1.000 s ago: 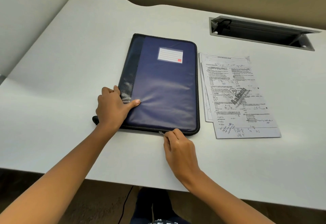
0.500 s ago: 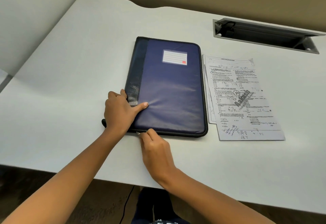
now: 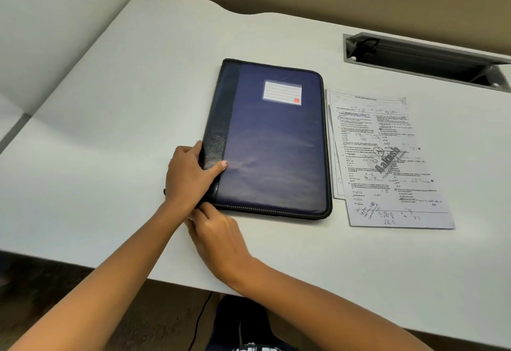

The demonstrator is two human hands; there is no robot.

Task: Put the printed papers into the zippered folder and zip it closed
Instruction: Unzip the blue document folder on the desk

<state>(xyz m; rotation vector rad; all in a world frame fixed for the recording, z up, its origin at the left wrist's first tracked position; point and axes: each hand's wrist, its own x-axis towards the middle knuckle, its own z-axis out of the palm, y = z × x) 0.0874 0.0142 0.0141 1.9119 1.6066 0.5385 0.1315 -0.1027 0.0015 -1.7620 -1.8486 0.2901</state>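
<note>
A dark blue zippered folder with a black spine strip and a white label lies flat and closed on the white desk. The printed papers lie in a loose stack just right of it, outside the folder. My left hand grips the folder's near-left spine, thumb on the cover. My right hand sits at the folder's near-left corner, fingertips pinched at the zip line; the zip pull itself is hidden under the fingers.
The white desk has a grey cable tray slot with an open flap at the back right. Partition walls rise at the left and back. The desk's front edge runs below my forearms, with a cable hanging underneath.
My right hand has slid left along the folder's near edge, from near the right corner to the left corner beside my left hand. The left hand kept its hold.
</note>
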